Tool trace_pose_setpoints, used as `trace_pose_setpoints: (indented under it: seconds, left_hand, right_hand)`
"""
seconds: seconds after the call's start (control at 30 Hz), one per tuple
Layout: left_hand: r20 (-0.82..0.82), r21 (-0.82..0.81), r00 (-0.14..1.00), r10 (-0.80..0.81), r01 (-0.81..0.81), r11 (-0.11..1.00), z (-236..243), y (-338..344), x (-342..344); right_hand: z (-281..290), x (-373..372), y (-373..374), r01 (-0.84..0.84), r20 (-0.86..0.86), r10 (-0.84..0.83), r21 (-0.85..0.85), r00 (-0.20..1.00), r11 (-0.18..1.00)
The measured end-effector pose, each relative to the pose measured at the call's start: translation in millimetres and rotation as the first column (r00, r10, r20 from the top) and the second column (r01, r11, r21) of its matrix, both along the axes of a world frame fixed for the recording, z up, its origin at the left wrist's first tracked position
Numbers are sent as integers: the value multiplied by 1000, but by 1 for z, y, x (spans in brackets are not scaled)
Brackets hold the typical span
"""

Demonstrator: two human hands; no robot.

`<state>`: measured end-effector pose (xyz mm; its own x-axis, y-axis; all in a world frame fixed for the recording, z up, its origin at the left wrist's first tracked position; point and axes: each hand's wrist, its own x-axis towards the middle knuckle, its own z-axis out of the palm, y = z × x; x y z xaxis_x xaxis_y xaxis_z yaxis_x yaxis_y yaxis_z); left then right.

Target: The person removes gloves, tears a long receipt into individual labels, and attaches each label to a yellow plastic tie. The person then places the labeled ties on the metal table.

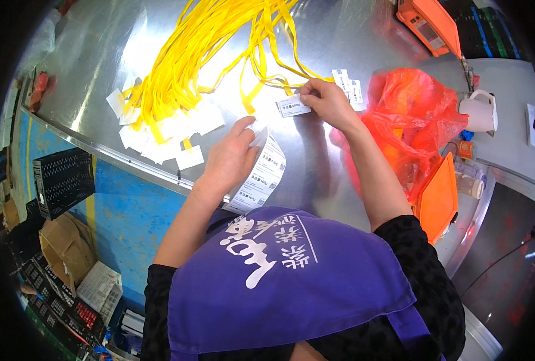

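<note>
Your left hand (230, 157): fingers closed on sticker strip (261, 175), near side. Your right hand (329, 101): fingertips pinched on white label (293, 107). Yellow straps (186, 57) far left.

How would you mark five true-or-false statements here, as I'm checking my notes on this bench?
1. The left hand holds a strip of printed labels. True.
2. The right hand grips a mug. False: the right hand holds a white label.
3. The straps are green. False: the straps are yellow.
4. A red plastic bag lies right of the straps. True.
5. The table is wooden. False: the table is shiny metal.
</note>
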<state>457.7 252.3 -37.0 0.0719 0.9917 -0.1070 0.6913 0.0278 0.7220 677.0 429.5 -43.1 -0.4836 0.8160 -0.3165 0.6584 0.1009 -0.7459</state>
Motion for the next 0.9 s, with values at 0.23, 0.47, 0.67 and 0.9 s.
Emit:
trace_pose_setpoints:
  seconds: [0.23,0.47,0.67,0.9]
  left_hand:
    - [9,5,1000,4,-4,1000,-3,-1,-1]
    - [17,10,999,32,-32,999,-5,-2,2]
    - [-10,53,999,-53,54,997,-6,-8,7]
    - [150,283,974,-168,120,952,-10,10,41]
  right_hand:
    - [-4,-5,5,-27,46,28,-4,999,1000]
    - [-9,-21,-6,-53,209,3,232,978,971]
    - [2,-4,1,-43,443,-172,434,880,900]
    - [26,19,-9,-72,233,-53,494,971,866]
